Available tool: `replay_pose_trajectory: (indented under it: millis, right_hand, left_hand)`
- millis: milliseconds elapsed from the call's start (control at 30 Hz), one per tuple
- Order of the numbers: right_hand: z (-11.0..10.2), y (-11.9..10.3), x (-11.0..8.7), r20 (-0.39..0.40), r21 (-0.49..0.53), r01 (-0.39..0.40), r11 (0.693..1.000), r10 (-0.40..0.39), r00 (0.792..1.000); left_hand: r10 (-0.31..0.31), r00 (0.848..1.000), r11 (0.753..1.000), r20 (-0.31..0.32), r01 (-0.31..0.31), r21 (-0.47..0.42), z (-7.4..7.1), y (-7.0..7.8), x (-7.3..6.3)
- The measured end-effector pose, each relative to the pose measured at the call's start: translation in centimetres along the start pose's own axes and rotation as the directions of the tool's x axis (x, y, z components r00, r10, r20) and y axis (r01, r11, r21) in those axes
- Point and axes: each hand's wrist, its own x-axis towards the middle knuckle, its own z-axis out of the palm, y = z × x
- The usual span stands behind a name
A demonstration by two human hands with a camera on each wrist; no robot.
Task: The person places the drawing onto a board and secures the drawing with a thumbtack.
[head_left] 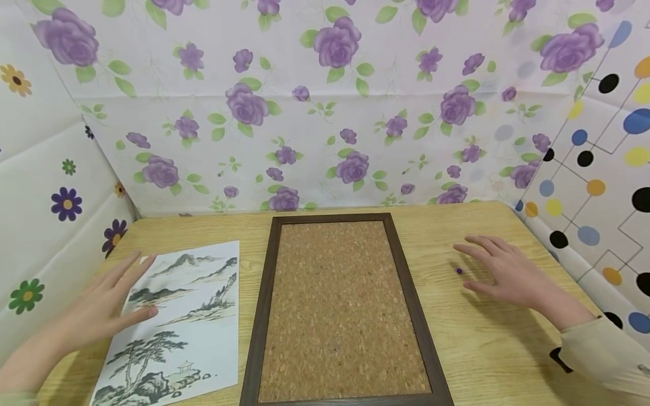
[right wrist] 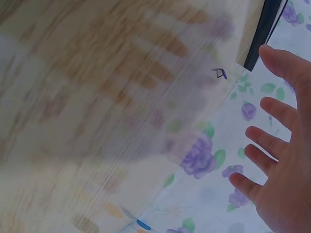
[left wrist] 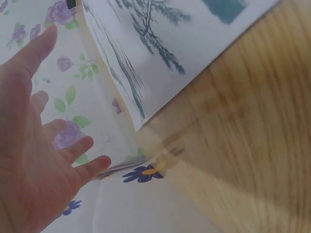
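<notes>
A sheet of paper with an ink landscape (head_left: 213,344) of mountains and pines lies at the left of the table. My left hand (head_left: 99,313) hovers at its left edge, fingers spread and holding nothing. In the middle lies a cork board (head_left: 342,310) with a dark brown frame. To its right is a tiny purple object (head_left: 459,270), perhaps a push pin, also visible in the right wrist view as a small purple piece (right wrist: 221,73). My right hand (head_left: 508,273) is just right of it, fingers apart and nothing in its grasp.
The wood-grain table (head_left: 472,349) ends at a back wall covered in purple-flowered cloth (head_left: 304,135). Cloth with flowers (head_left: 45,169) closes off the left side, and dotted cloth (head_left: 604,186) the right. A small black mark (head_left: 561,358) shows beside the right sleeve.
</notes>
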Motion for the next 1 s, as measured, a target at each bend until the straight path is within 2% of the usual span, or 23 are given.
replay_pose_trajectory:
  millis: [133,333,600,800,1000]
  right_hand:
    - [0.0,-0.1,0.0,-0.012,0.011,0.003,1.0,-0.003,1.0]
    - [0.0,-0.2,0.1,-0.018,0.016,0.007,1.0,-0.006,1.0]
    - [0.3,-0.2,0.1,-0.009,0.025,-0.003,1.0,0.003,1.0]
    - [0.5,-0.2,0.1,-0.022,0.019,0.003,1.0,-0.003,1.0]
    - [0.5,-0.4,0.2,0.007,0.038,-0.018,0.999,0.017,1.0]
  left_hand:
    - [-0.008,1.0,1.0,-0.02,0.008,0.0,0.2,-0.2,-0.2]
    - [-0.028,0.999,0.996,-0.023,0.026,-0.088,0.7,-0.5,-0.5]
    - [-0.088,0.992,0.971,0.088,0.105,-0.215,0.9,-1.0,-1.3]
    - [-0.108,0.986,0.96,0.126,0.136,-0.244,1.1,-1.4,-1.6]
    - [-0.123,0.982,0.955,0.141,0.156,-0.251,1.3,-1.7,-1.9]
